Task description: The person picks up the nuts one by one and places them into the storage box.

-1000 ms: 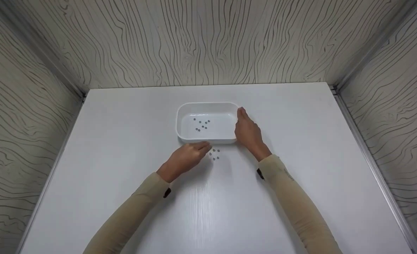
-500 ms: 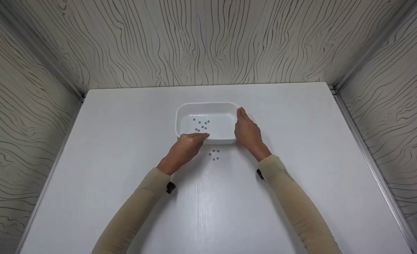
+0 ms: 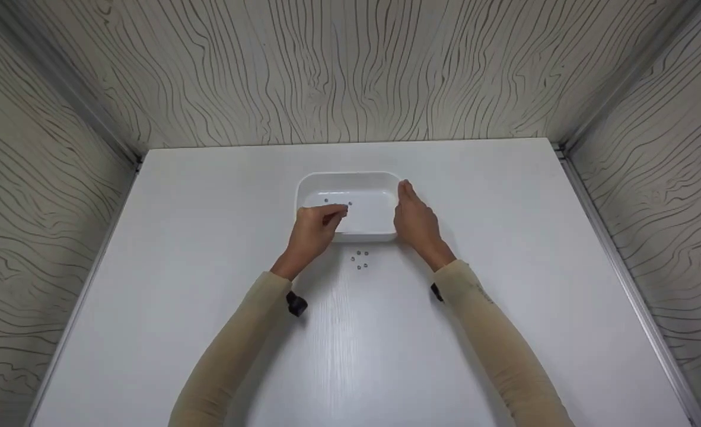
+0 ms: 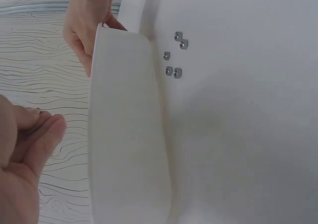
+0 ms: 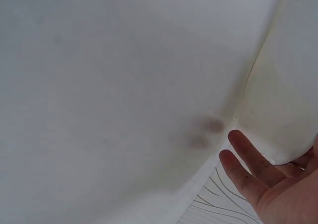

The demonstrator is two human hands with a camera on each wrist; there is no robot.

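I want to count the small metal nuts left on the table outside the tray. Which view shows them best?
The left wrist view: the nuts on the table appear large and separate, five of them, beside the white tray. The head view shows them only as tiny specks. The right wrist view shows at most a sliver at its top edge.

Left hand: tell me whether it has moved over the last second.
Yes. The left hand went from the table beside the loose nuts away from the person, over the near rim of the white tray.
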